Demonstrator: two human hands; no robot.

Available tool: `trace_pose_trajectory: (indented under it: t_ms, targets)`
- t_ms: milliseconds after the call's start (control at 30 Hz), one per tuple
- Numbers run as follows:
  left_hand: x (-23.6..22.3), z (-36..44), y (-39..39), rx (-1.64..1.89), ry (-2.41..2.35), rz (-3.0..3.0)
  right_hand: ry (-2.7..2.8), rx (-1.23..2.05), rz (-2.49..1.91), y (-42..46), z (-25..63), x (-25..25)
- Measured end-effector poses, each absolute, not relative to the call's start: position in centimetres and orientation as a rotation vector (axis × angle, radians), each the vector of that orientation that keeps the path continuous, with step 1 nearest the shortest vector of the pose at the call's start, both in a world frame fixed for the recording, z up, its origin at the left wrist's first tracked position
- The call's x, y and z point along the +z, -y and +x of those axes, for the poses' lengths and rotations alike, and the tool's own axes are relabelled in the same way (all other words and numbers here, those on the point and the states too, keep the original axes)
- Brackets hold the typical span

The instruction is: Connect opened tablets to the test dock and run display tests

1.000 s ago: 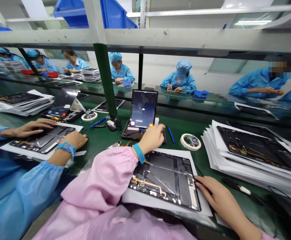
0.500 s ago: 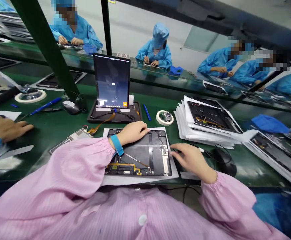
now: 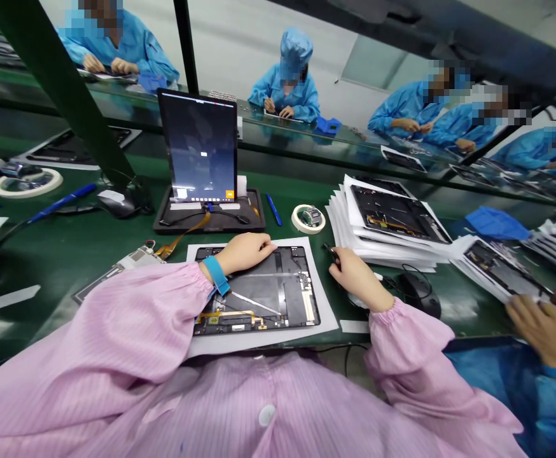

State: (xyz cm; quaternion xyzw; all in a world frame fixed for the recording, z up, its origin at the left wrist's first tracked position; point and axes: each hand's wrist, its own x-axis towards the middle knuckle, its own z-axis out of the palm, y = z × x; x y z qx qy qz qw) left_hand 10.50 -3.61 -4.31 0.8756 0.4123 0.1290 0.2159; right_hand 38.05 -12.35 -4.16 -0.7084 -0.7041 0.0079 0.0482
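Note:
An opened tablet chassis (image 3: 268, 289), dark with an orange flex cable, lies on a white sheet (image 3: 323, 321) in front of me on the green bench. My left hand (image 3: 247, 251), with a blue wrist strap, rests on the chassis's far edge with its fingers lying flat and holding nothing. My right hand (image 3: 354, 277) is just right of the sheet. Its fingers are curled, and their tips pinch a small dark tool (image 3: 329, 249) by the edge of a stack of tablets (image 3: 387, 222).
An upright tablet (image 3: 198, 146) stands lit on a black tray (image 3: 208, 219) behind the chassis. A blue pen (image 3: 273, 208) and a tape roll (image 3: 309, 218) lie right of it, and a black mouse (image 3: 418, 294) beside my right wrist. A co-worker's hand (image 3: 540, 327) works at right. A green post (image 3: 53, 83) rises at left.
The view swung right and down. My left hand drew back from the black tray onto the chassis's far edge. My right hand left the chassis's near right corner and moved up beside the stack.

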Motion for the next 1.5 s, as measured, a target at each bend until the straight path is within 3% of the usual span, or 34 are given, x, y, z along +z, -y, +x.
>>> trace_pose_trajectory:
  t_ms: [300,733,833,1000,1133,1367,1500]
  targets:
    - [-4.5,10.4,3.5,0.372,-1.133,2.434,2.374,-0.179,-2.039,10.3,36.2,-4.3]
    - [-4.6,10.3,3.4,0.392,-1.102,2.403,2.104,0.133,-1.696,15.3,35.3,-0.8]
    - [-4.5,10.3,3.4,0.379,-1.104,2.393,1.922,0.418,-1.708,16.4,34.6,-1.2]
    - [-4.6,10.3,3.3,0.387,-1.102,2.385,1.332,1.22,-1.56,16.4,34.1,-2.3]
    - [-4.9,10.3,3.1,0.398,-1.096,2.391,1.175,1.472,-1.512,16.1,33.8,-2.7]
    - [-4.7,10.3,3.3,0.388,-1.109,2.382,1.34,1.446,-1.568,15.9,33.6,-3.4]
    - [-4.6,10.3,3.3,0.391,-1.116,2.393,1.795,0.876,-1.823,16.2,32.9,-3.4]
